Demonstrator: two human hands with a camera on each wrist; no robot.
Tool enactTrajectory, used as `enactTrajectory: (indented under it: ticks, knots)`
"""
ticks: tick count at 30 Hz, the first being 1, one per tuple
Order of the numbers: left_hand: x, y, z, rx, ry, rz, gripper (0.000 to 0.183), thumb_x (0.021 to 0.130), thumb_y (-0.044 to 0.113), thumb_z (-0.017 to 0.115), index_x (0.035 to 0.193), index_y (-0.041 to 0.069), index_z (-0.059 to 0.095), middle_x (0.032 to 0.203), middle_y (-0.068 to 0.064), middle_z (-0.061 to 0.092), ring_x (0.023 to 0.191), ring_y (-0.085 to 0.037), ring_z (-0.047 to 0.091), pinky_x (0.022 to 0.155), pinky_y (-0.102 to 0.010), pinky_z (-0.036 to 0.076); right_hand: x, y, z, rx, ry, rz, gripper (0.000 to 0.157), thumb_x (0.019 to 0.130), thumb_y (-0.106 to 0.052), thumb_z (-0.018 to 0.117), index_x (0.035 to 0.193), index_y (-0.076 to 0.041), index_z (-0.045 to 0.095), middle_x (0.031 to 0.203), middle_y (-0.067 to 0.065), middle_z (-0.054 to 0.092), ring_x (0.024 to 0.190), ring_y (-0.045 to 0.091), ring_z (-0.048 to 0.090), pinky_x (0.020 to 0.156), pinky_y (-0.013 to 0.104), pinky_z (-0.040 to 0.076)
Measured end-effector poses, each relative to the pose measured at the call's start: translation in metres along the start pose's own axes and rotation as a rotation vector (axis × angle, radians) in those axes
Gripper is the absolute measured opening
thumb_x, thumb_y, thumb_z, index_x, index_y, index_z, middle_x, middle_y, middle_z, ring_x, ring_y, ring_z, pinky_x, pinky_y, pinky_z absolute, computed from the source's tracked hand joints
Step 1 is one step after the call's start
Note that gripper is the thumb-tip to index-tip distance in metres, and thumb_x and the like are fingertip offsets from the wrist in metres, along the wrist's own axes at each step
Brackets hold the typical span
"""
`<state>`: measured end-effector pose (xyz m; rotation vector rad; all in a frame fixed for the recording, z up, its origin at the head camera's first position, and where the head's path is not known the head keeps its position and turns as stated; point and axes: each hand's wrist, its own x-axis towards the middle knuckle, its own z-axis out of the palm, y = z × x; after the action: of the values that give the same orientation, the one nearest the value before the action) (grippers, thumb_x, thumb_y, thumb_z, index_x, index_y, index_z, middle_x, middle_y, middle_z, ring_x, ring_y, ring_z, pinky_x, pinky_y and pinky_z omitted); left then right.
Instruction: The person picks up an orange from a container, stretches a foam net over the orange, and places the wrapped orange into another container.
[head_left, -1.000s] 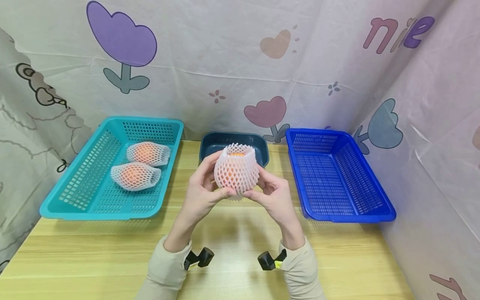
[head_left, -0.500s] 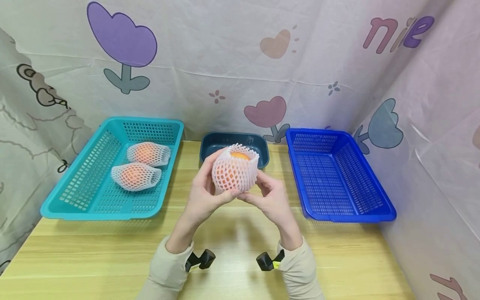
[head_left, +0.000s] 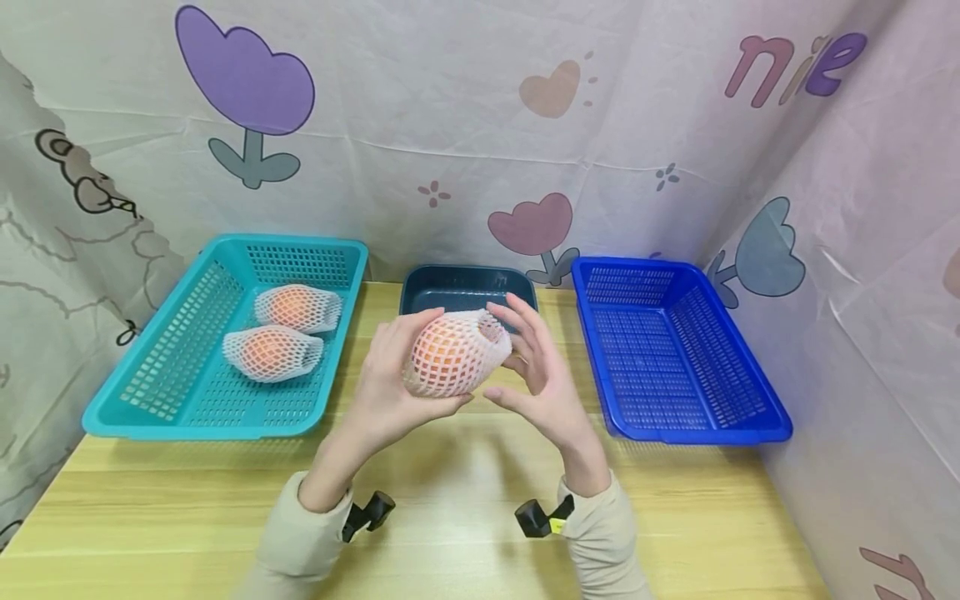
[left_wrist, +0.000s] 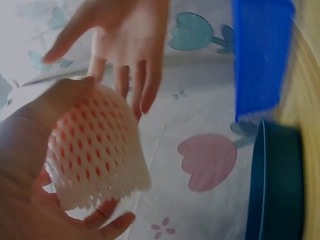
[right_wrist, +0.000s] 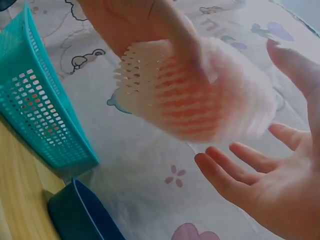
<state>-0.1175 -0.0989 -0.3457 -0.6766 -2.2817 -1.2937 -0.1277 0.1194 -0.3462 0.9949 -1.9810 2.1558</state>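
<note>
My left hand (head_left: 386, 379) grips an orange (head_left: 450, 354) in a white foam net sleeve, held above the table in front of the small dark container. The sleeve's open end points to the right and up in the head view. Thumb and fingers of the left hand wrap its left side, also in the left wrist view, where the orange (left_wrist: 95, 140) shows red-orange through the mesh. Facing it, my right hand (head_left: 543, 383) has its fingers spread and relaxed. In the right wrist view a gap shows between the right hand (right_wrist: 280, 185) and the sleeve.
At left, a teal basket (head_left: 202, 433) holds two more net-wrapped oranges (head_left: 273, 352). A dark blue-green container (head_left: 420, 279) stands at the back centre, and a blue basket (head_left: 697, 435) at right. Printed cloth (head_left: 420, 100) hangs behind the wooden table (head_left: 465, 542).
Both hands held the orange earlier; now the right hand has let go and opened. The left hand has shifted left and tilted the orange so its sleeve opening faces right.
</note>
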Motion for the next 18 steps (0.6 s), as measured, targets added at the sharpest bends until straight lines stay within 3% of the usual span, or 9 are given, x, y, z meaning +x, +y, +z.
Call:
enactTrajectory:
  ticks: [3,8,12,15,18]
  knots:
    - [0.0,-0.002,-0.005,0.115,-0.038,0.069,0.094,0.058,0.024,0.097,0.139,0.013,0.051,0.128,-0.011,0.054,0.114,-0.026,0.049,0.091,-0.044,0.048,0.002,0.003,0.006,-0.011,0.054,-0.002,0.079,0.084,-0.021,0.081,0.147,-0.006,0.035,0.152,0.013,0.039,0.13,0.033,0.049,0.101,0.044,0.049]
    - [0.001,-0.002,-0.013,0.175,-0.099,0.127,0.094,0.058,0.016,0.096,0.138,0.007,0.047,0.128,-0.014,0.05,0.113,-0.026,0.054,0.09,-0.041,0.055,0.003,0.014,0.016,-0.004,0.116,0.034,0.051,0.084,-0.009,0.08,0.121,0.002,0.047,0.143,0.015,0.048,0.122,0.031,0.055,0.092,0.041,0.055]
    - [0.003,-0.006,-0.02,0.203,-0.137,0.193,0.091,0.058,0.017,0.097,0.134,0.004,0.049,0.126,-0.014,0.051,0.112,-0.026,0.054,0.092,-0.04,0.054,0.003,0.022,0.024,0.068,0.107,0.079,0.05,0.085,-0.014,0.08,0.12,0.004,0.05,0.134,0.016,0.054,0.116,0.029,0.057,0.086,0.037,0.057]
    - [0.003,-0.009,-0.027,0.177,-0.164,0.19,0.091,0.058,0.023,0.098,0.135,0.008,0.052,0.127,-0.012,0.053,0.112,-0.024,0.055,0.091,-0.04,0.054,0.004,0.028,0.029,0.104,0.124,0.109,0.054,0.084,-0.02,0.081,0.122,0.003,0.051,0.126,0.013,0.058,0.111,0.026,0.057,0.086,0.035,0.057]
    - [0.001,-0.013,-0.036,0.098,-0.162,0.131,0.088,0.06,0.025,0.097,0.136,0.013,0.054,0.131,-0.006,0.055,0.118,-0.021,0.054,0.094,-0.038,0.052,0.007,0.033,0.036,0.131,0.17,0.13,0.053,0.084,-0.023,0.081,0.12,0.003,0.053,0.12,0.011,0.06,0.109,0.023,0.056,0.088,0.03,0.054]
